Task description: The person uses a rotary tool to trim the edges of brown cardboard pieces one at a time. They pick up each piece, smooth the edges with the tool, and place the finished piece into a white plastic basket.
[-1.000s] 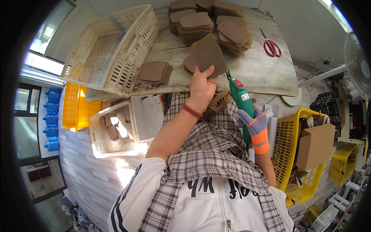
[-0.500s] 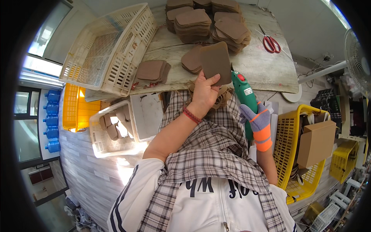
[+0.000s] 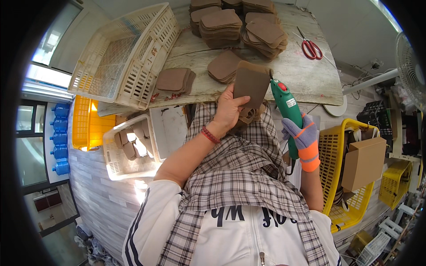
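My left hand (image 3: 228,111), bare with a red bracelet at the wrist, pinches a flat brown piece (image 3: 251,86) with rounded corners by its lower left side. My right hand (image 3: 304,134), in a grey and orange glove, is wrapped round a green hand-held power tool (image 3: 283,98) with a red switch. The tool's narrow dark tip is at the piece's upper right corner; whether it touches, I cannot tell. Behind the held piece, a short stack of brown pieces (image 3: 223,66) lies on the table (image 3: 195,57). Brown strip scraps (image 3: 254,116) show below it, over my lap.
Taller brown stacks (image 3: 220,26) stand at the back, with red-handled scissors (image 3: 312,49) to their right. Another low stack (image 3: 173,80) lies beside a white crate (image 3: 146,57). Yellow baskets (image 3: 330,164) flank me on the floor, and a fan (image 3: 410,62) stands far right.
The brown piece has come down toward me and tilted clockwise, and my left hand has moved slightly left. The tool has moved right and nearer, its tip now by the piece's top corner.
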`<state>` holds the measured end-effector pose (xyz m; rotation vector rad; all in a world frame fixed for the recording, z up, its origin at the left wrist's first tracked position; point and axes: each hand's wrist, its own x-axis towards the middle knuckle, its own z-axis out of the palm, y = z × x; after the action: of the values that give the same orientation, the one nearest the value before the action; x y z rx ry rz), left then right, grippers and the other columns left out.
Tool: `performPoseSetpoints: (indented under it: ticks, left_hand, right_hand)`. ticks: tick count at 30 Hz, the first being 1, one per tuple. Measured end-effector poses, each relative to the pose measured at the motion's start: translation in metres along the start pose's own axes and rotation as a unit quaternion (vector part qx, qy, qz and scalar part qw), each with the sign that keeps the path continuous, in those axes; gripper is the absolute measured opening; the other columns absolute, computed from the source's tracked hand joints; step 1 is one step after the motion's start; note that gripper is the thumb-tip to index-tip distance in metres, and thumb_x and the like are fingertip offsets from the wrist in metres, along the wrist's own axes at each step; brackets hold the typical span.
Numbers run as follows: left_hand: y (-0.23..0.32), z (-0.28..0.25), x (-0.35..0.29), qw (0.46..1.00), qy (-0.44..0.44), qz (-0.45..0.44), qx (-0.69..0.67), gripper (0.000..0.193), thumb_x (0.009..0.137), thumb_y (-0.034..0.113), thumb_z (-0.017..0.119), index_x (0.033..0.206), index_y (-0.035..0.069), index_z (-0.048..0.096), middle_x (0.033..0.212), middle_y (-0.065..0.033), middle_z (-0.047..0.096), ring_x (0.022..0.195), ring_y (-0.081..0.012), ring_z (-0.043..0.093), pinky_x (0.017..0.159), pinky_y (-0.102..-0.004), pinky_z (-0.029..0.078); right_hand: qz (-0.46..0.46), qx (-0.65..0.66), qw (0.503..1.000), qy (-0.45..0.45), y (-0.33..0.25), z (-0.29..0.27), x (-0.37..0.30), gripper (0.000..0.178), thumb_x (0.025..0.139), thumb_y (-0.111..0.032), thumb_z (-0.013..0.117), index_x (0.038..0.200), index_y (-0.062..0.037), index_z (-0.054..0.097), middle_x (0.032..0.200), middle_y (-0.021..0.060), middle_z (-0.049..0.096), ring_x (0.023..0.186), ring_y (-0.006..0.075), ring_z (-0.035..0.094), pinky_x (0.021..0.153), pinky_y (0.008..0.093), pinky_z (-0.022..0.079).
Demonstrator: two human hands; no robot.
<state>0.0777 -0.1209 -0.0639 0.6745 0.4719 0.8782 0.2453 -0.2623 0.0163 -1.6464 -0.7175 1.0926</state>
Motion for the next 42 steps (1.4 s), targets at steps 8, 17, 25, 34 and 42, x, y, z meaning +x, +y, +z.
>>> performPoseSetpoints:
  ticks: [8,17,25,34,42]
  left_hand:
    - [0.050,-0.019,-0.004,0.971,-0.040,-0.041,0.233,0.042,0.079,-0.011,0.055,0.119,-0.002,0.053,0.110,-0.0050,0.061,0.096,-0.0115,0.058,0.085,-0.0246,0.047]
    - [0.054,-0.028,-0.012,0.932,-0.091,-0.132,0.326,0.041,0.075,-0.010,0.057,0.115,-0.003,0.057,0.105,-0.0034,0.062,0.094,-0.0093,0.056,0.084,-0.0236,0.046]
    - [0.060,-0.020,-0.018,0.915,-0.104,-0.145,0.363,0.036,0.076,-0.007,0.058,0.112,-0.001,0.057,0.101,-0.0024,0.062,0.091,-0.0092,0.056,0.081,-0.0236,0.046]
    - [0.081,-0.050,-0.006,0.941,-0.032,-0.019,0.335,0.021,0.077,-0.001,0.067,0.096,0.004,0.059,0.089,-0.0003,0.063,0.078,-0.0064,0.058,0.072,-0.0208,0.047]
    - [0.090,-0.048,-0.005,0.952,-0.024,-0.073,0.296,0.016,0.076,0.000,0.068,0.091,0.002,0.064,0.083,-0.0009,0.065,0.075,-0.0078,0.060,0.071,-0.0218,0.048]
  right_hand:
    - [0.030,-0.095,0.994,-0.054,0.003,-0.020,-0.017,0.043,0.073,-0.020,0.078,0.105,0.0009,0.057,0.073,0.0017,0.061,0.057,0.0056,0.054,0.052,0.0201,0.044]
    - [-0.002,-0.104,0.992,-0.076,0.013,-0.011,-0.022,0.045,0.074,-0.020,0.078,0.108,0.0017,0.057,0.076,0.0029,0.062,0.062,0.0056,0.055,0.055,0.0203,0.045]
    - [0.030,-0.082,0.992,-0.086,0.014,-0.007,-0.013,0.043,0.075,-0.019,0.076,0.106,0.0029,0.057,0.074,0.0036,0.062,0.061,0.0068,0.055,0.054,0.0211,0.046]
    - [0.046,-0.058,0.988,-0.135,0.014,-0.011,-0.015,0.039,0.075,-0.019,0.076,0.103,0.0023,0.057,0.071,0.0030,0.060,0.057,0.0074,0.055,0.050,0.0215,0.046]
    - [0.057,-0.084,0.983,-0.154,0.021,-0.007,-0.015,0.044,0.072,-0.026,0.079,0.100,0.0026,0.059,0.073,0.0039,0.063,0.060,0.0067,0.058,0.052,0.0211,0.046]
